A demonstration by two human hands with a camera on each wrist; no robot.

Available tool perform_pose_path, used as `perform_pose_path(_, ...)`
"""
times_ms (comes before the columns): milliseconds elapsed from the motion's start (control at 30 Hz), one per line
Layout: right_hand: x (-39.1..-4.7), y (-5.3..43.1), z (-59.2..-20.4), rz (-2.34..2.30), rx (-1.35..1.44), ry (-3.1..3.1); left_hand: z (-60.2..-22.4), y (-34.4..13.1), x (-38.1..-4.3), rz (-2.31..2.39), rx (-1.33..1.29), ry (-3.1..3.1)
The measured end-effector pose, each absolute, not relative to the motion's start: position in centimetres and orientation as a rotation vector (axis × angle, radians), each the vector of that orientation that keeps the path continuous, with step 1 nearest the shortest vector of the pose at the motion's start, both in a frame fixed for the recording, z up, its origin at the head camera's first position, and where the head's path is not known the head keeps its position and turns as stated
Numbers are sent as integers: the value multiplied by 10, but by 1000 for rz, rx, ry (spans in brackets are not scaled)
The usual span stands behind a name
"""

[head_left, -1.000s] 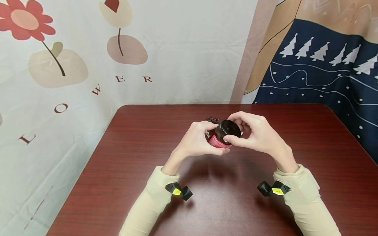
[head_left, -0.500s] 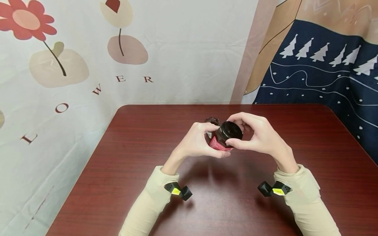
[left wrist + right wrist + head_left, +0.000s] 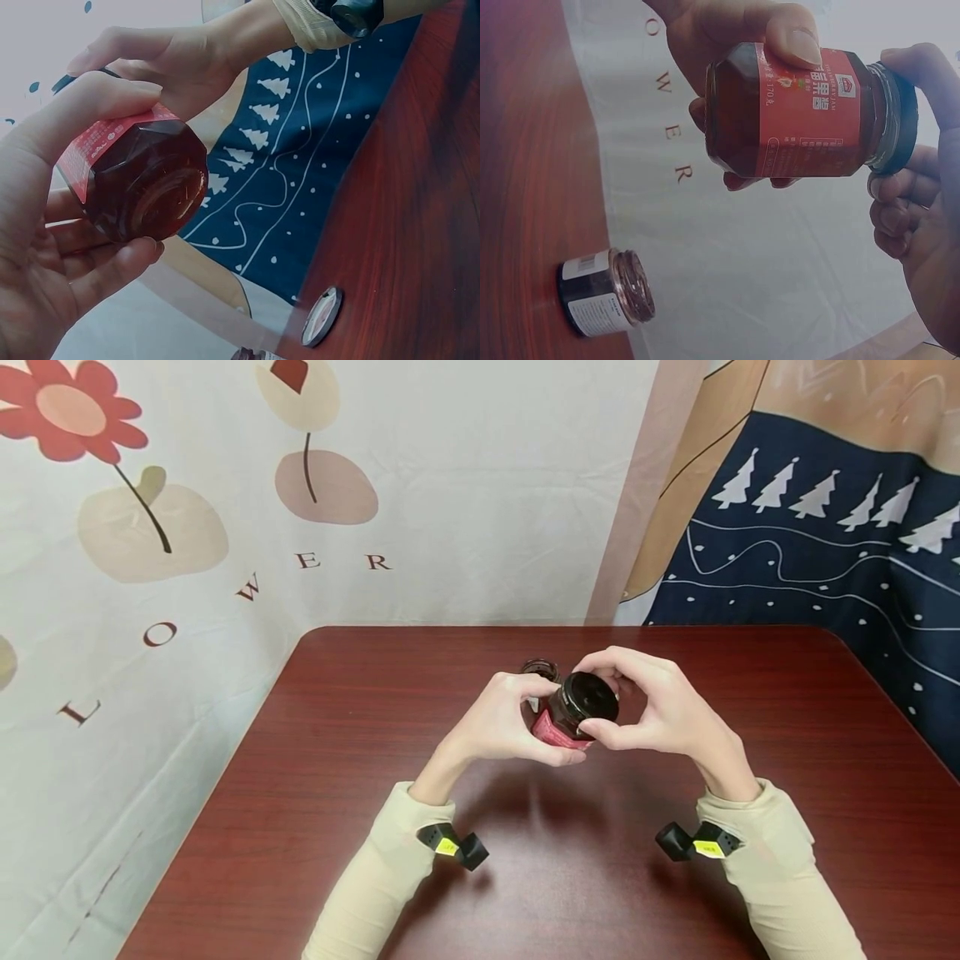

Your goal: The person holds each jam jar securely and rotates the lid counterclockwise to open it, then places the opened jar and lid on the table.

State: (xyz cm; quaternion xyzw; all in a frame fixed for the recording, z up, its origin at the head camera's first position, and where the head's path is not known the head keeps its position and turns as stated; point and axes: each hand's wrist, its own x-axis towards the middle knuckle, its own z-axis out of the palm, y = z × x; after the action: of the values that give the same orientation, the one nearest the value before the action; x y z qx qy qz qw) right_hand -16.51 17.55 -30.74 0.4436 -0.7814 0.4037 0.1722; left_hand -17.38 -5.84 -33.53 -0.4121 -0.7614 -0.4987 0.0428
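Note:
A faceted strawberry jam jar (image 3: 802, 112) with a red label is held up over the table, tilted. My left hand (image 3: 498, 718) grips its body, thumb on one side and fingers round the other. On the jar sits a black lid (image 3: 591, 696), pinched at its edge by the thumb and fingers of my right hand (image 3: 652, 702). In the right wrist view the lid is at the jar's mouth, with threaded glass showing beside it. The left wrist view shows the jar's dark red base; there the lid is mostly hidden behind my left thumb.
A second jar (image 3: 596, 292), dark with white labels and an uncovered threaded mouth, stands on the table (image 3: 360, 710) behind my left hand. A loose round lid (image 3: 322, 316) lies on the tabletop in the left wrist view. Printed cloths hang behind the table.
The jar and its lid have shifted slightly toward me and to the right. My right thumb has moved down a little with the lid, while my grips stay the same.

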Motion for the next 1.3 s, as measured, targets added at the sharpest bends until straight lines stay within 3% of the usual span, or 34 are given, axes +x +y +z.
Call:
perform_pose_path(700, -166, 173, -305, 1211, 1414, -2018, -334, -63, -173, -1755, -1420, -2333)
perform_pose_path(1300, -165, 179, -308, 1405, 1244, -2084, -335, -64, -174, -1850, -1250, -2332)
